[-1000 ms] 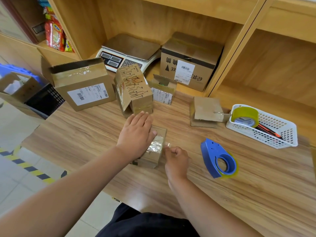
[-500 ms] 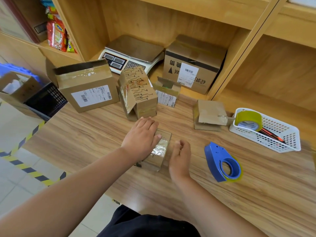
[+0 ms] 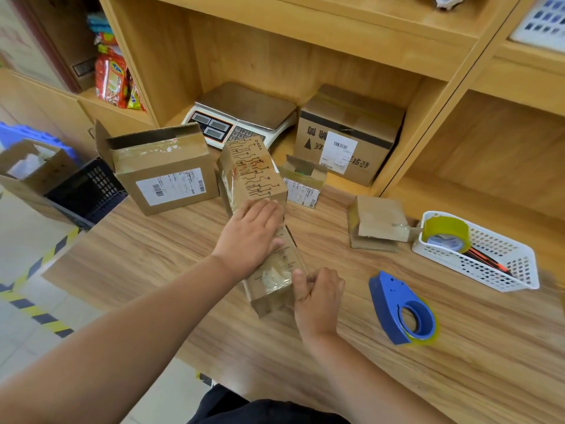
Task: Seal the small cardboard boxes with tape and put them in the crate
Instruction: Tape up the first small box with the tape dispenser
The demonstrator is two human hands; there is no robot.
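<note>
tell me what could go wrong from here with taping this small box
The clear tape on the small brown cardboard box looks wrinkled near the flat left hand; creases could leave the seam loose.
The right hand, fingers curled at the box's near corner, might drag the tape askew.
The left hand's fingers lie right beside the tall printed cardboard box behind, so a push could topple it.

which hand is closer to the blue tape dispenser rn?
Right. Right hand grips the near end of the small box, just left of the blue tape dispenser; left hand lies flat on the box, farther left and back.
</note>
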